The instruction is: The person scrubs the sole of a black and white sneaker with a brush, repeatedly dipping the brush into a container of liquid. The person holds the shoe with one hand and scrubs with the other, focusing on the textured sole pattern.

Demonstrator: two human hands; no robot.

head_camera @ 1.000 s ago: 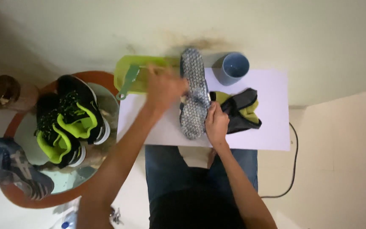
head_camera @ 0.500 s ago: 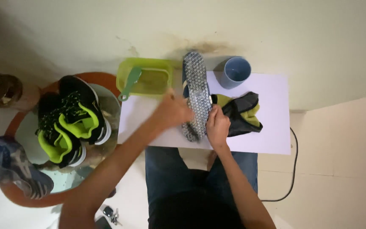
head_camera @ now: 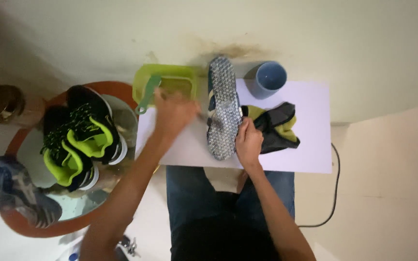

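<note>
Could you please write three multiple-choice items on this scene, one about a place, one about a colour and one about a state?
1. Where does the blue cup stand?
A. at the far edge of the white board
B. inside the round tub
C. on the floor by the cable

2. What colour is the rectangular container?
A. red
B. lime green
C. white

3. How does the shoe on the board lie?
A. upright, laces up
B. sole up
C. inside the container

Answers:
1 A, it sits at the far edge beside the shoe's tip.
2 B, its walls are lime green.
3 B, the studded grey sole faces the camera, with the right hand at its side.
</note>
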